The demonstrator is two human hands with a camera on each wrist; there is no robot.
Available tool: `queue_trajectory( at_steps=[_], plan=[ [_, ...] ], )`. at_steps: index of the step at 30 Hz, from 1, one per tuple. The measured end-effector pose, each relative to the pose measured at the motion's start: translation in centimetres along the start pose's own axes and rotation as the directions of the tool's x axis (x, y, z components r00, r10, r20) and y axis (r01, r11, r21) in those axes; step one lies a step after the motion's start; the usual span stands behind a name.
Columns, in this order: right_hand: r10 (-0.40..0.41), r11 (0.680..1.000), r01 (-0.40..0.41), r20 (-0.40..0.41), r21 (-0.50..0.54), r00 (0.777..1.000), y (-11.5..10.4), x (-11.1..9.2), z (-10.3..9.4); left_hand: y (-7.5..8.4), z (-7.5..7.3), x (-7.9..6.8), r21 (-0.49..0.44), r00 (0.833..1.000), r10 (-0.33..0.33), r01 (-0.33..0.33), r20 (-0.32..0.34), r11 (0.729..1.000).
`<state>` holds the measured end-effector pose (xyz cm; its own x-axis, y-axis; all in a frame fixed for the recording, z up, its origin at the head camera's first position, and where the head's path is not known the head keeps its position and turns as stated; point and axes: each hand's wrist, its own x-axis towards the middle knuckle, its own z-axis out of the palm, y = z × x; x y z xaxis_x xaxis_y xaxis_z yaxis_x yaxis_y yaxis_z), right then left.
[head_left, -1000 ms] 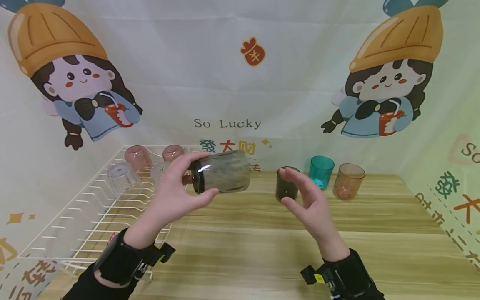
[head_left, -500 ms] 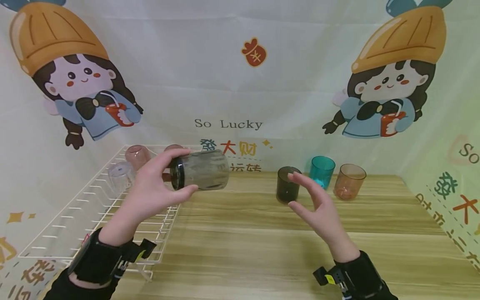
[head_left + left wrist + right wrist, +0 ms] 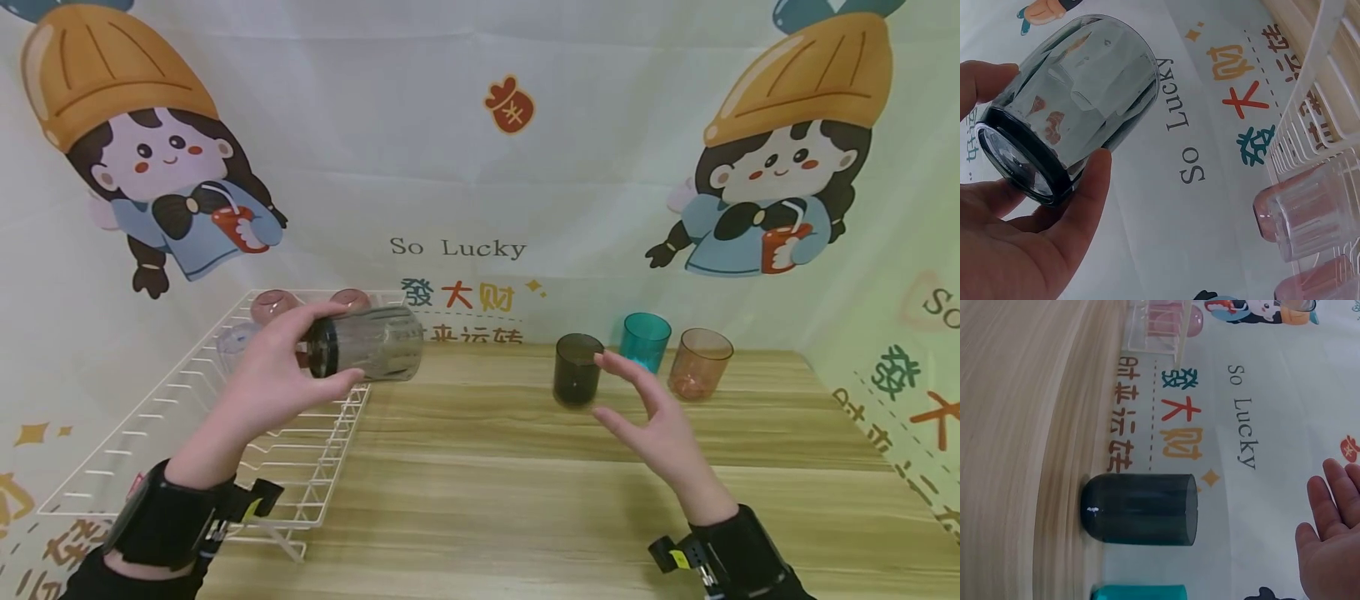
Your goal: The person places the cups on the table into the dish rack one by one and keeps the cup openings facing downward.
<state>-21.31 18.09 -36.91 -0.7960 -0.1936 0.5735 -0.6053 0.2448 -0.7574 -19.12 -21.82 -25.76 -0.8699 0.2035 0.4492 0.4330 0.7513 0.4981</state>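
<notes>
My left hand (image 3: 277,375) grips a smoky grey transparent cup (image 3: 382,342) near its thick dark base, fingers and thumb round it. The cup lies on its side in the air above the white wire rack (image 3: 322,475), its mouth toward the right. In the left wrist view the grey cup (image 3: 1085,94) is seen base-first, with the thumb and fingers about its lower part. My right hand (image 3: 660,425) hovers with thumb and fingers spread apart, holding nothing. Nearest to it stands a dark grey cup (image 3: 576,371), upright on the wooden table (image 3: 525,517).
Behind the right hand stand a teal cup (image 3: 643,337) and an orange-brown cup (image 3: 700,367). On the rack sit pink cups (image 3: 273,305) and a clear cup (image 3: 234,342), partly hidden by the left hand. A printed cloth (image 3: 600,167) hangs at the back.
My left hand has carried the grey cup leftward, over the rack. My right hand has drifted right and slightly down, away from the dark grey cup, which stays in place.
</notes>
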Motion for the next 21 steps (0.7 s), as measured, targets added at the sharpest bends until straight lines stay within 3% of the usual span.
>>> queue_trajectory(
  at_steps=[8,15,21],
  plan=[
    [0.006,0.999,-0.006,-0.001,-0.047,1.0,0.6,-0.3,-0.8,-1.8,-0.7,-0.2,0.089,1.0,-0.011,0.012,-0.011,0.996],
    [0.016,0.991,-0.015,0.007,-0.129,1.0,1.1,-0.7,-1.6,-3.2,-1.3,-0.2,0.143,0.996,-0.083,0.077,0.034,0.987],
    [0.055,0.98,-0.055,-0.002,-0.191,0.998,1.6,-1.2,-2.4,-4.5,-2.1,-0.2,0.169,0.991,-0.107,0.092,0.08,0.981]
  ],
)
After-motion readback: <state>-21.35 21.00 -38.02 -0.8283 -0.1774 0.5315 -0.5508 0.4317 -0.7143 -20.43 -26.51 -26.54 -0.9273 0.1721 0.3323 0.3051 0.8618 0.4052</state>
